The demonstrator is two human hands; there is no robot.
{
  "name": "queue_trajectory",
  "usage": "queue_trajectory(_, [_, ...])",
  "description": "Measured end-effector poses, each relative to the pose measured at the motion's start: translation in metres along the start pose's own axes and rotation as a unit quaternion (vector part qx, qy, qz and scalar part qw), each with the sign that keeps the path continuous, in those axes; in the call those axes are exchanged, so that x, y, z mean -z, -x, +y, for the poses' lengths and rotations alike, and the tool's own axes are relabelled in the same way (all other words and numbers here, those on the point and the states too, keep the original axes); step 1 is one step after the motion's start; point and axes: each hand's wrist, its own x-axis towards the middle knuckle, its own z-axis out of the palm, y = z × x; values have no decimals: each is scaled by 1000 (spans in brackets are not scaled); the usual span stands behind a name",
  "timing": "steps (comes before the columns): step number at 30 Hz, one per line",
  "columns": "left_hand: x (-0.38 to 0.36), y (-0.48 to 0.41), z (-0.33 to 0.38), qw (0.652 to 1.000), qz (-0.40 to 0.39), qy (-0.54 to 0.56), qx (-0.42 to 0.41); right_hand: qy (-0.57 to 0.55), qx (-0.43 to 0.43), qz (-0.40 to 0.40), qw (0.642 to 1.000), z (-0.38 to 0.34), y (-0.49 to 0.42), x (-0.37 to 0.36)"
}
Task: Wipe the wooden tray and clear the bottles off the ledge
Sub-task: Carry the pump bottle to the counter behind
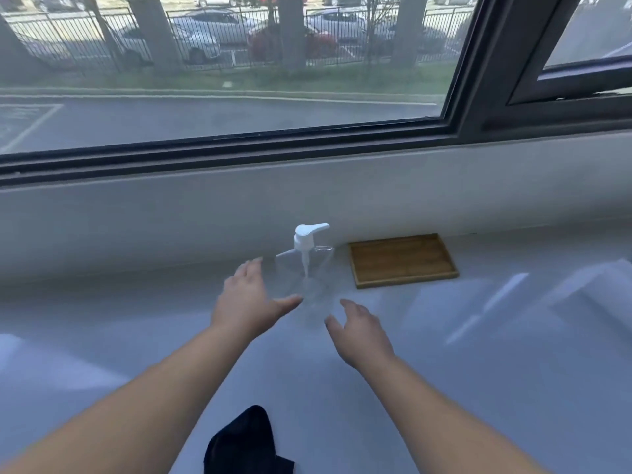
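Dark cloth [244, 443] lies unused; wooden tray [402, 260] sits bare.
Both hands, left [248, 301] and right [359, 331], open and empty, flank the pump bottle [307, 268] on the ledge [478, 336].

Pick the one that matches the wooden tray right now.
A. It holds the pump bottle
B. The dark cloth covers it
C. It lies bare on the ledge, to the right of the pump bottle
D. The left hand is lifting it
C: the wooden tray lies flat with nothing on it, right of the clear pump bottle; the dark cloth and both hands are elsewhere.

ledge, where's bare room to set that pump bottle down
Bare ledge runs wide left of the left hand, and right of the wooden tray. The tray itself is empty. Crowded only mid-ledge: pump bottle, both hands, right hand, dark cloth nearer.
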Motion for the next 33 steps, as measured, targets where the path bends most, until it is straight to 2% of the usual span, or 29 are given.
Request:
queue_trajectory(4, [-25, -43, 25, 1000, 4, 30, 2, -90, -32, -34, 995, -6, -49, -1])
queue_trajectory(8, [-47, -65, 37, 999, 9, 47, 2, -224, -97, -69, 967, -11, -81, -6])
queue_trajectory(11, [-56, -74, 38, 997, 31, 63, 2, -333, -160, -95, 924, -9, -93, -12])
queue_trajectory(14, [-55, -73, 37, 997, 38, 66, 0, -453, -218, -114, 857, -9, -93, -16])
queue_trajectory(17, [-45, -62, 31, 996, 51, 76, 2, -512, -228, -124, 819, -21, -84, -16])
queue_trajectory(24, [10, -14, -18, 989, 101, 99, 37, -519, -186, -160, 819, -80, -43, -30])
queue_trajectory(33, [113, 111, -160, 967, 190, 112, 127, -458, -99, -249, 848, -209, 79, -114])
